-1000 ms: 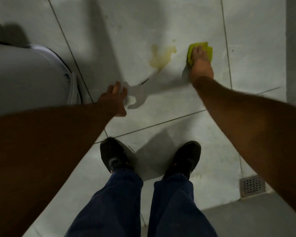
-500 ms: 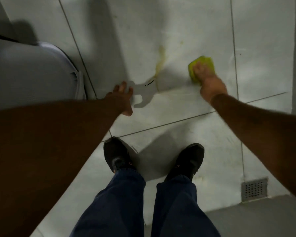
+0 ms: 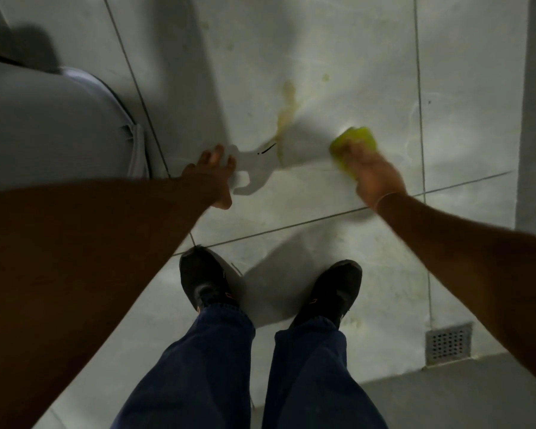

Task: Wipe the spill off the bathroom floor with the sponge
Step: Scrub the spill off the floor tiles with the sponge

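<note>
Head view: looking straight down at a pale tiled bathroom floor (image 3: 338,249), pretty dim lighting.
Nearest: blue jeans (image 3: 198,366) and two black shoes (image 3: 205,280) planted on the tiles, toes pointing away from the camera.
Near right: a small metal floor drain (image 3: 448,343), sitting right by a darker grey strip along the near edge.
Left arm: reaches out across the left side of the frame; left hand (image 3: 211,178) is open with fingers spread, holding nothing. Can't really tell if it's touching the floor or just above it. Its shadow falls on the tile just to its right.
Right hand: right hand (image 3: 373,171) is clamped on the yellow-green sponge (image 3: 351,142), pressing it down on the floor. A bit motion-blurred.
Spill: yellowish spill (image 3: 287,114) is a thin streak on the tile, left of the sponge and apart from it, between the two hands but farther out.
Far left: a big grey rounded thing (image 3: 44,125), likely a toilet, hard to say more.
</note>
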The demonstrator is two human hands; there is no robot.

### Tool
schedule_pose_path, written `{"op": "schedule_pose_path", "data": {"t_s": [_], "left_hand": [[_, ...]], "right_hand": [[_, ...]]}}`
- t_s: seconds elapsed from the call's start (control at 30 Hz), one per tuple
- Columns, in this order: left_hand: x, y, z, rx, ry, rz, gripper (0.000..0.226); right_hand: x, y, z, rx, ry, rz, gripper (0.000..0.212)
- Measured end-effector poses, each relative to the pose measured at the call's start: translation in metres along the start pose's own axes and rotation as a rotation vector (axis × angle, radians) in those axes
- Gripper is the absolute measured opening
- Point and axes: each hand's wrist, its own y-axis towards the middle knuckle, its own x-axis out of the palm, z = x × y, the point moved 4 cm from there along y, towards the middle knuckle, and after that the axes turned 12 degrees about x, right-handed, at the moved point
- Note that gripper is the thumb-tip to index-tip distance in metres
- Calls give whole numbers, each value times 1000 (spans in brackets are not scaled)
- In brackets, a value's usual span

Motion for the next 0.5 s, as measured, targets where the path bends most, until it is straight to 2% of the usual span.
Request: {"op": "schedule_pose_path", "data": {"t_s": [0.1,0.2,0.27,0.33,0.4,0.47,0.5], "left_hand": [[5,-2,1,-5,19,22,116],[8,-4,4,5,28,70,115],[7,-6,4,-7,29,83,113],[3,-7,5,-13,34,79,111],[-1,-12,3,-14,48,85,109],[-5,-10,7,-9,32,77,108],[-6,-10,8,-11,16,73,108]], "right_hand": [[-31,31,41,413,24,63,81],[-43,59,29,481,91,62,70],[-33,57,-9,362,42,78,67],[-12,42,-48,85,-79,83,71],[2,25,-66,-143,-186,-21,74],[-2,21,-53,-212,-283,-80,74],[-9,24,-47,-212,-310,-57,75]]}}
